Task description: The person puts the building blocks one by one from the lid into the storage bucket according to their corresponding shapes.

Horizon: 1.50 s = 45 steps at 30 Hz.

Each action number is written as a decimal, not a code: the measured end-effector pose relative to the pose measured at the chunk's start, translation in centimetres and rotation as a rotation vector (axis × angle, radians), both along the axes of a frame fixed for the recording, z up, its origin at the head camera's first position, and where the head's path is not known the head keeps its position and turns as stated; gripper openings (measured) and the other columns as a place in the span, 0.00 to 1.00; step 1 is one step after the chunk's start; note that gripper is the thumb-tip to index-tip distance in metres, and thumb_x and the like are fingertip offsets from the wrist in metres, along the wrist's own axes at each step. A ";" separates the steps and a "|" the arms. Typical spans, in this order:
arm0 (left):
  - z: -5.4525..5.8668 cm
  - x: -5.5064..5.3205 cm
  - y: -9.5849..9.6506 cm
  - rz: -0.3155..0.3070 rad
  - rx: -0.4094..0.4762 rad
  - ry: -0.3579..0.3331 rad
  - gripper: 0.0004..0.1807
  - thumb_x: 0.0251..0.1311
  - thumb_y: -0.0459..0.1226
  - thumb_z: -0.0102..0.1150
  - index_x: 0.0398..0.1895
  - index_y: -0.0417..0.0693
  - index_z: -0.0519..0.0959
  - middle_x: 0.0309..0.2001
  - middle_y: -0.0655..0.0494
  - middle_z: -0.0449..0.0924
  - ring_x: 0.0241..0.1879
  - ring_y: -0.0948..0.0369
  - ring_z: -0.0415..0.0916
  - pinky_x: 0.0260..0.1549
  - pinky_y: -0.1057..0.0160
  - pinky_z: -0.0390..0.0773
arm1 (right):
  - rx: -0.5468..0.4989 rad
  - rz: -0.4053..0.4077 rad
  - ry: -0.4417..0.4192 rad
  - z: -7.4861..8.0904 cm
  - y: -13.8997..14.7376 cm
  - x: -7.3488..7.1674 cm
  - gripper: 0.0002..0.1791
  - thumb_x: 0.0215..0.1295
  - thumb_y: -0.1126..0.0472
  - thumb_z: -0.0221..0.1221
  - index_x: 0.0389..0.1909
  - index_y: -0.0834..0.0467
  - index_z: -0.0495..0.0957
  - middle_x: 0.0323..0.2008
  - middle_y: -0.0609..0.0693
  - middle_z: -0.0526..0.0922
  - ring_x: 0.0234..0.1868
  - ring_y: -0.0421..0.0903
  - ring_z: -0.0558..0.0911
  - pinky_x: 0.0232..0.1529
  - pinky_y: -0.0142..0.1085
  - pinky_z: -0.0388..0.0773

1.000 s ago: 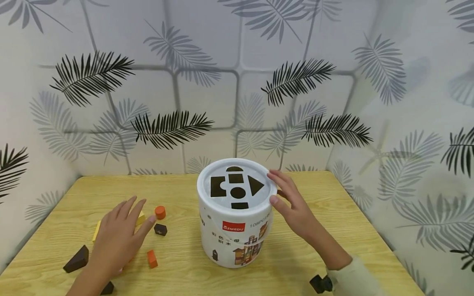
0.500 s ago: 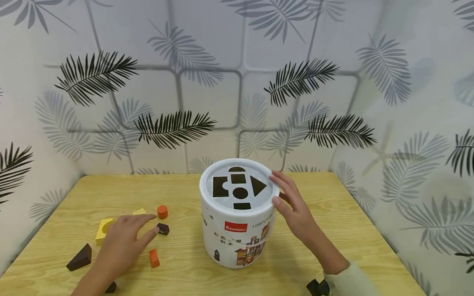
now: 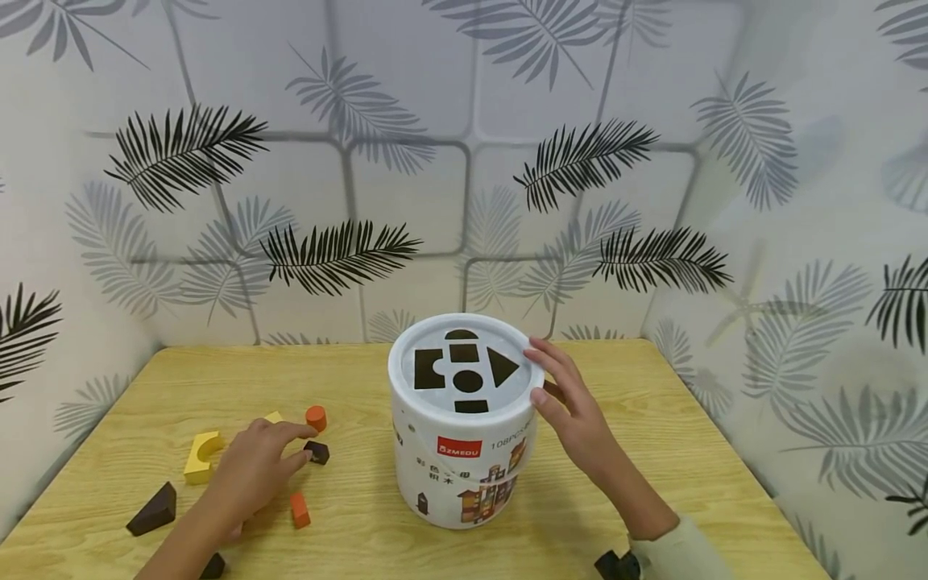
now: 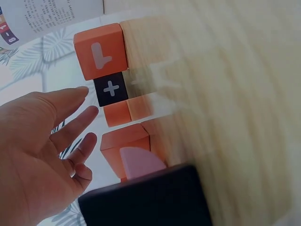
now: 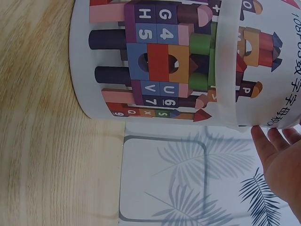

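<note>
A white toy-block bucket (image 3: pixel 428 451) stands upright, its lid (image 3: pixel 406 383) cut with several shaped holes. My right hand (image 3: pixel 576 419) rests on the right side of its rim, fingers extended and thumb nearer me; in the right wrist view, fingertips touch the bucket's upper side. My left hand (image 3: pixel 254 463) hovers low over the loose blocks at left. Its thumb and forefinger are spread beside a small dark block (image 4: pixel 112 89) marked with a plus, a gap showing between them in the left wrist view. An orange cylinder (image 3: pixel 315 417) lies just beyond, a small orange block (image 3: pixel 300 511) nearer me.
A yellow block with a rounded cutout (image 3: pixel 201 457) and a dark wedge-like block (image 3: pixel 154 509) lie left of my left hand. A pink rounded block (image 4: pixel 136 162) shows below it. Black objects (image 3: pixel 615 565) sit by my right sleeve. Patterned cloth walls rise behind the wooden table (image 3: pixel 616 362).
My left hand has moved right and lowered, its thumb and forefinger coming to the small dark block and uncovering the yellow block. The right hand stays on the bucket's rim.
</note>
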State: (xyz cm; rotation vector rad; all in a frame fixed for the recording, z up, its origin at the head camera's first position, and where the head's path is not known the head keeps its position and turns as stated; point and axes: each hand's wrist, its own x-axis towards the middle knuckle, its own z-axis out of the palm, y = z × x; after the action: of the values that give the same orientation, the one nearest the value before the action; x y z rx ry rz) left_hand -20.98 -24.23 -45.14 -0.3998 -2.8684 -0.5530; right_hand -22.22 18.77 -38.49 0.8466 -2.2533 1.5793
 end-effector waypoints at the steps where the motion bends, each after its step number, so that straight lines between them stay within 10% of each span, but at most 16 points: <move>1: -0.1 -0.1 0.0 0.001 0.000 -0.019 0.16 0.60 0.40 0.70 0.52 0.55 0.86 0.49 0.55 0.86 0.40 0.55 0.74 0.31 0.59 0.70 | 0.002 -0.003 -0.001 0.0 0.0 0.0 0.27 0.76 0.65 0.49 0.74 0.53 0.65 0.78 0.47 0.55 0.74 0.38 0.61 0.66 0.27 0.67; 32: 0.2 -0.3 0.2 0.016 0.054 -0.094 0.11 0.59 0.37 0.70 0.46 0.56 0.87 0.47 0.55 0.86 0.39 0.57 0.69 0.28 0.62 0.70 | -0.008 -0.031 -0.018 -0.3 -0.2 0.0 0.26 0.77 0.64 0.49 0.73 0.51 0.66 0.78 0.45 0.56 0.74 0.44 0.64 0.66 0.29 0.69; 45: 5.7 1.6 1.3 -0.007 0.222 0.028 0.14 0.65 0.42 0.66 0.53 0.56 0.84 0.48 0.58 0.83 0.44 0.57 0.70 0.38 0.57 0.73 | -0.101 -0.078 0.061 -0.6 -1.3 0.1 0.22 0.75 0.67 0.48 0.68 0.57 0.69 0.75 0.52 0.62 0.71 0.42 0.65 0.61 0.28 0.71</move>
State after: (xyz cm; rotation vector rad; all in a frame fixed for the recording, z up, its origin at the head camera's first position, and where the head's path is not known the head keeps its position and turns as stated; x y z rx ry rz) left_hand -19.38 -22.90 -39.43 -0.3776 -2.7403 -0.8495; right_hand -22.15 17.46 -39.06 0.7606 -2.1181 1.5951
